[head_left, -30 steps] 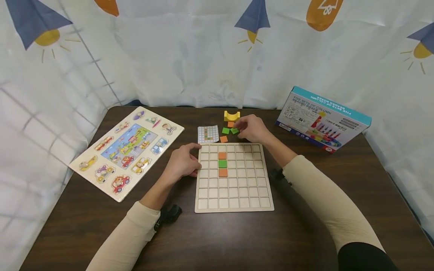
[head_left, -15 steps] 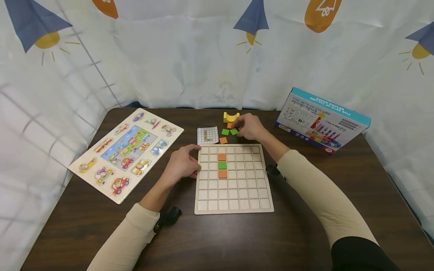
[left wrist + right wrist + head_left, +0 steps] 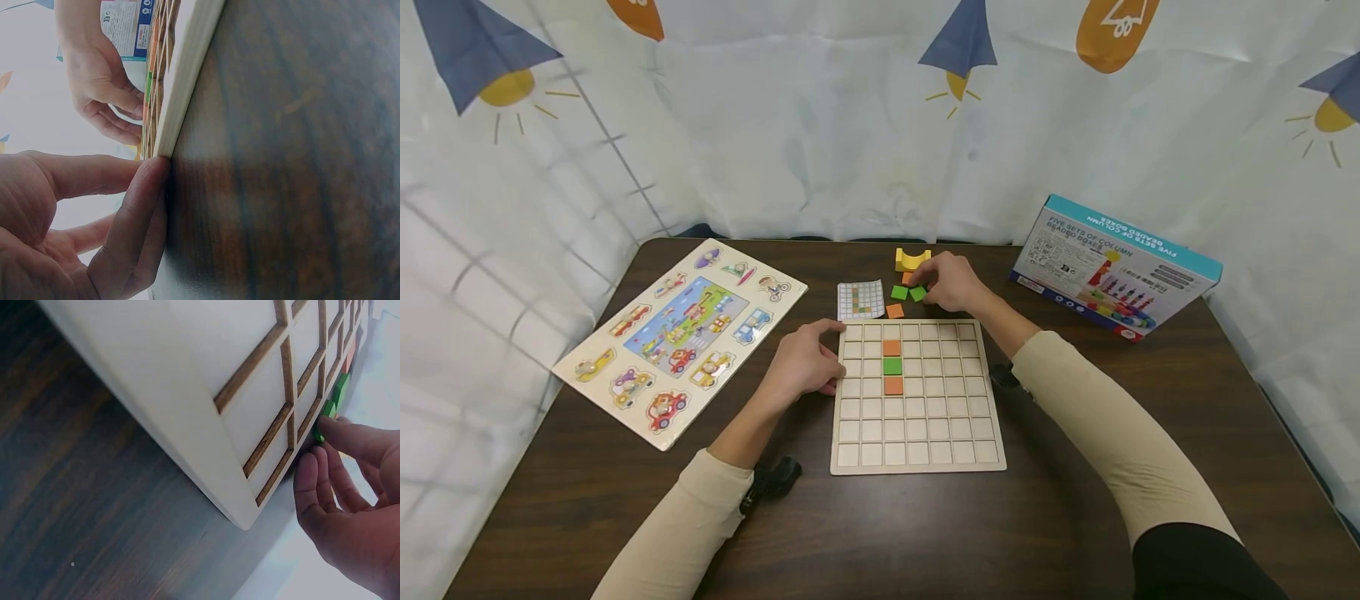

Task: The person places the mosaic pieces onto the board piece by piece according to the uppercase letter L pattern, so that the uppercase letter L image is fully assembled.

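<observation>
A square wooden grid board (image 3: 917,454) lies on the dark table. One column holds an orange tile (image 3: 891,347), a green tile (image 3: 892,366) and another orange tile (image 3: 892,386). My left hand (image 3: 803,360) holds the board's left edge; in the left wrist view its fingertips (image 3: 161,167) meet at that edge. Beyond the board's far side, my right hand (image 3: 953,283) reaches into loose tiles. Its thumb touches a loose green tile (image 3: 327,409) in the right wrist view. An orange tile (image 3: 907,277) is partly covered by its fingers; whether they pinch a tile is unclear.
A small pattern card (image 3: 861,298) lies behind the board, next to a loose orange tile (image 3: 895,311). A yellow arched block (image 3: 913,259) stands further back. A vehicle picture puzzle (image 3: 662,400) is at left, and a toy box (image 3: 1112,267) stands at right.
My right hand has shifted slightly left over the loose tiles, and the orange tile by its fingers is now more covered. My left hand keeps its place on the board.
</observation>
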`<state>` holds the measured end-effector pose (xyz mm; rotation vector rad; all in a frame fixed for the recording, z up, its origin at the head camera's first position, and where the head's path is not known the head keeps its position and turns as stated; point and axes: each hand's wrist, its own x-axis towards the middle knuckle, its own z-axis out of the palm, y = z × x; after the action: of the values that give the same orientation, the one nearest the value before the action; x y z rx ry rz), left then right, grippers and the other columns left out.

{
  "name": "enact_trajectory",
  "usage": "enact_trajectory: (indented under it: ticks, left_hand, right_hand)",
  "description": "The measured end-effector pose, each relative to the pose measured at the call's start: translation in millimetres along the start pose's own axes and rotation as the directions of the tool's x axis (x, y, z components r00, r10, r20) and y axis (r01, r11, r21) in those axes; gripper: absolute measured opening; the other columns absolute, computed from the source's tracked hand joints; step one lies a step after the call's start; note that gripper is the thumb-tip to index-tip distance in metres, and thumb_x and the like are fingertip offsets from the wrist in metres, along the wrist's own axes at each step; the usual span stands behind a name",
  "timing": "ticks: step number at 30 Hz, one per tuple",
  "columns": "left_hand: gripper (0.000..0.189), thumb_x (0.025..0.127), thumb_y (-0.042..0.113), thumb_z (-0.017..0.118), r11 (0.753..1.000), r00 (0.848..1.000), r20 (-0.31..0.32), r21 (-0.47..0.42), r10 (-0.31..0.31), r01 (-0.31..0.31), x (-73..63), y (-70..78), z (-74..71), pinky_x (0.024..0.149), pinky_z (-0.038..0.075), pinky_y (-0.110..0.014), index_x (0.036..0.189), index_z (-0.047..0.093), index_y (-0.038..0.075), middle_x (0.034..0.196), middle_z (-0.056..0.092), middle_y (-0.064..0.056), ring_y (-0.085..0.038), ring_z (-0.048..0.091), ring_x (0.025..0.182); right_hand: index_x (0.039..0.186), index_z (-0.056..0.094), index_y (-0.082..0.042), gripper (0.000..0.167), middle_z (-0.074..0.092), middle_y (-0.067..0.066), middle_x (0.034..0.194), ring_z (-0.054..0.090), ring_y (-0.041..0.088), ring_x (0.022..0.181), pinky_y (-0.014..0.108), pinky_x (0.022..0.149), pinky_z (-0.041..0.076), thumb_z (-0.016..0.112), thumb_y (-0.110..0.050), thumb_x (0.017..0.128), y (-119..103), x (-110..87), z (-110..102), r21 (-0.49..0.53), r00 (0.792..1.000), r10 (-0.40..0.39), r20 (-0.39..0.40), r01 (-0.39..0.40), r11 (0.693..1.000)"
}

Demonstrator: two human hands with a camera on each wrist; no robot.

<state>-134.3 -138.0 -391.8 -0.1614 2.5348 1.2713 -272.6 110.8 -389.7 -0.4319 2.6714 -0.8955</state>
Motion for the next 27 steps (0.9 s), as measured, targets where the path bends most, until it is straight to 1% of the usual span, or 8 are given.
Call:
enact_trajectory:
  ticks: [3, 8, 13, 21, 27]
  left_hand:
    - [0.071, 0.081, -0.006, 0.07, 1.0, 1.0, 0.001, 0.001, -0.003, 0.003, 0.1, -0.3, 0.0, 0.053, 0.064, -0.032, 0.148, 0.054, 0.01, 0.086, 0.072, -0.015, -0.017, 0.069, 0.057]
    - [0.071, 0.081, -0.005, 0.071, 1.0, 1.0, 0.002, 0.0, -0.006, 0.006, 0.5, -0.3, 0.1, 0.054, 0.064, -0.032, 0.148, 0.054, 0.011, 0.088, 0.072, -0.016, -0.018, 0.069, 0.058]
    - [0.07, 0.082, -0.005, 0.071, 1.0, 1.0, -0.001, 0.004, -0.003, 0.003, 0.6, -0.3, 0.2, 0.053, 0.064, -0.032, 0.148, 0.054, 0.012, 0.089, 0.071, -0.016, -0.018, 0.069, 0.057]
    - [0.07, 0.081, -0.005, 0.071, 1.0, 1.0, -0.002, 0.003, -0.001, 0.001, -0.2, -0.4, -0.2, 0.053, 0.064, -0.031, 0.148, 0.055, 0.011, 0.089, 0.071, -0.016, -0.017, 0.069, 0.056]
    - [0.07, 0.081, -0.005, 0.07, 1.0, 1.0, 0.001, 0.001, -0.001, 0.001, -0.4, -0.1, -0.3, 0.053, 0.064, -0.032, 0.148, 0.055, 0.011, 0.088, 0.071, -0.016, -0.017, 0.069, 0.057]
  right_hand:
    - [0.118, 0.078, -0.009, 0.032, 0.074, 0.012, 0.121, 0.068, 0.029, 0.107, 0.04, 0.094, 0.061, 0.075, 0.004, 0.089, -0.5, -0.6, -0.3, -0.029, 1.0, -0.019, 0.017, 0.019, 0.999]
    - [0.121, 0.077, -0.007, 0.031, 0.075, 0.012, 0.123, 0.068, 0.03, 0.11, 0.041, 0.097, 0.06, 0.074, 0.002, 0.092, -0.5, -1.4, -2.0, -0.073, 0.998, -0.046, 0.04, 0.048, 0.996]
    - [0.122, 0.076, -0.006, 0.03, 0.074, 0.013, 0.124, 0.069, 0.03, 0.111, 0.042, 0.097, 0.061, 0.071, 0.001, 0.093, 0.8, -2.2, -3.8, -0.109, 0.996, -0.071, 0.047, 0.076, 0.991]
    - [0.123, 0.076, -0.006, 0.032, 0.072, 0.015, 0.126, 0.069, 0.031, 0.114, 0.044, 0.098, 0.061, 0.069, 0.003, 0.093, 2.3, -7.1, -6.4, -0.082, 0.996, -0.092, 0.02, 0.093, 0.992]
    - [0.124, 0.075, -0.007, 0.032, 0.071, 0.015, 0.128, 0.069, 0.033, 0.116, 0.044, 0.098, 0.061, 0.071, 0.002, 0.093, 0.4, -14.0, -8.1, -0.039, 0.997, -0.075, 0.005, 0.075, 0.996]
